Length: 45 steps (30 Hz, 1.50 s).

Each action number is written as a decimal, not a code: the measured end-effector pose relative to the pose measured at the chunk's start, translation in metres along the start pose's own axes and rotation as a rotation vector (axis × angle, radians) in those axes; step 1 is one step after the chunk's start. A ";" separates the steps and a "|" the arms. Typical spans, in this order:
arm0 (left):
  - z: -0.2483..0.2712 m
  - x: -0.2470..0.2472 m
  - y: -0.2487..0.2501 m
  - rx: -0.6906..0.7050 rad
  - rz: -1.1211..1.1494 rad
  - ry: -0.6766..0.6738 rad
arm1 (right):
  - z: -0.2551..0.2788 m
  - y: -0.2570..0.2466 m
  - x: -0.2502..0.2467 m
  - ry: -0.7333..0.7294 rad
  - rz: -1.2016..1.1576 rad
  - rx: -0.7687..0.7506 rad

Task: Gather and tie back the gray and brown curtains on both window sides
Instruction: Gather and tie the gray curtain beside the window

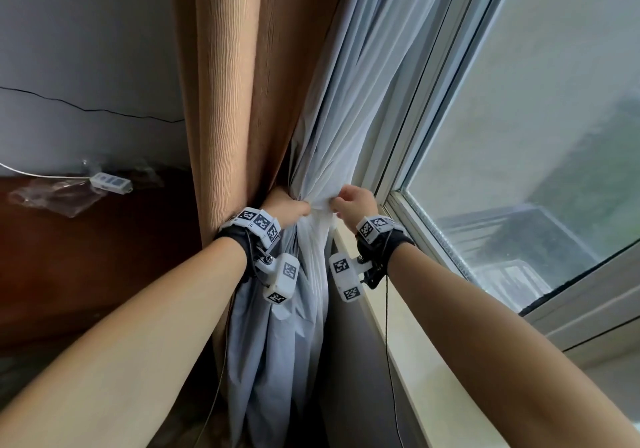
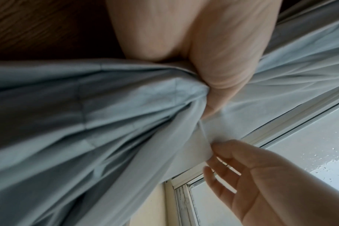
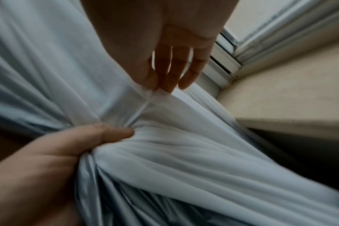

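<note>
A pale gray curtain [image 1: 332,108] hangs beside a brown curtain [image 1: 228,76] at the window's left side. My left hand [image 1: 291,210] grips the bunched gray folds at their waist, thumb [image 3: 114,131] pressed over the gathered cloth. My right hand [image 1: 349,201] pinches a flat edge of the gray curtain [image 3: 151,93] between thumb and forefinger, right next to the left hand; its other fingers [image 3: 186,67] hang straight. In the left wrist view the gray folds [image 2: 106,122] fan out from my left thumb [image 2: 219,85], and the right hand [image 2: 242,175] pinches the cloth's corner.
The window frame [image 1: 408,156] and pane [image 1: 536,135] are on the right, with a beige sill [image 1: 408,361] running toward me. A gray wall [image 1: 86,49], a dark wooden panel [image 1: 86,274] and a white power strip [image 1: 110,182] lie to the left.
</note>
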<state>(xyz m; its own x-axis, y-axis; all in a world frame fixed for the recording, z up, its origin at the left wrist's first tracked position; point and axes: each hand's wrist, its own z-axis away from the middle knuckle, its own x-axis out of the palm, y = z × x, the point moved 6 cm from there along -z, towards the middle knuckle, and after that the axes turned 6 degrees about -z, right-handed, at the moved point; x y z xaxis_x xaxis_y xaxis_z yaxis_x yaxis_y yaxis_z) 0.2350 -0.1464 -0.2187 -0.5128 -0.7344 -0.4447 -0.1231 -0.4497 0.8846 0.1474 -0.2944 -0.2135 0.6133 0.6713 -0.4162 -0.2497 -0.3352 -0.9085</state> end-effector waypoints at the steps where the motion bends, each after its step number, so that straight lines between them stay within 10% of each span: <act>1: 0.001 0.000 0.002 0.009 0.010 0.017 | 0.000 -0.001 -0.004 0.045 0.070 -0.035; 17: 0.015 0.019 0.020 0.112 -0.149 -0.025 | 0.059 -0.067 0.006 -0.127 0.432 -0.535; 23: 0.023 0.002 0.004 -0.048 -0.086 -0.021 | 0.027 -0.017 -0.013 0.057 0.018 -0.071; 30: 0.025 -0.018 -0.002 -0.032 -0.033 -0.033 | 0.021 -0.009 0.026 -0.353 -0.406 0.144; 37: 0.015 -0.020 -0.010 -0.027 -0.004 0.127 | 0.020 -0.014 0.000 0.061 -0.001 -0.009; 45: 0.018 0.016 0.012 0.174 -0.134 -0.083 | 0.059 -0.053 0.007 -0.073 0.362 -0.306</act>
<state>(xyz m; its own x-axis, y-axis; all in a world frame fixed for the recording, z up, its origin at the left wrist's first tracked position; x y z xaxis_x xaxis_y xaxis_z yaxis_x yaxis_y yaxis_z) 0.2102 -0.1550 -0.2129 -0.5494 -0.6262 -0.5533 -0.3356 -0.4410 0.8324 0.1203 -0.2328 -0.1708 0.4706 0.5168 -0.7152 -0.1987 -0.7277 -0.6565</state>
